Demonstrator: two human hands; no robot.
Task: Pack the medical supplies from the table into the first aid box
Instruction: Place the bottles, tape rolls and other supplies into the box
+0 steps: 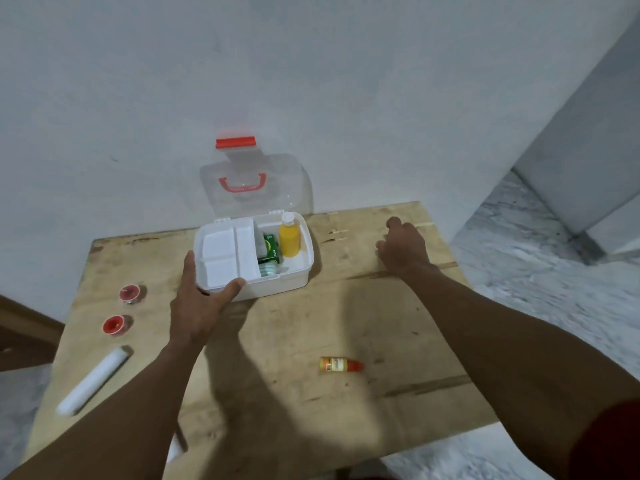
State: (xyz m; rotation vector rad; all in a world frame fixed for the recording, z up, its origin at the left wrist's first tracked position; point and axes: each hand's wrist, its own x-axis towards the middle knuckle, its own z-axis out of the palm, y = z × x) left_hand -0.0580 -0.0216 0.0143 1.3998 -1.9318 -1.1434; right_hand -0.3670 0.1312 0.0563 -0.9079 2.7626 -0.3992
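Head view:
Left hand [201, 303]: grips the near-left corner of the first aid box [277, 282], thumb over the rim.
Right hand [403, 247]: loosely curled, holding nothing, right of the box.
Inside the box: yellow bottle [290, 239], green packet [270, 249].
Loose on the wooden table [311, 341]: two red tape rolls [129, 293], a white roll [93, 379] that is perhaps gauze, and a dropper bottle [341, 364] on its side.

My left grip [201, 306] and right grip [403, 249] are bare, uncovered all the way back; a red sleeve [611, 445] wraps my right upper arm.

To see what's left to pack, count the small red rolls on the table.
2. The far red roll lies left of the first aid box; the near red roll lies just beyond the white tube. The left forearm may hide others.
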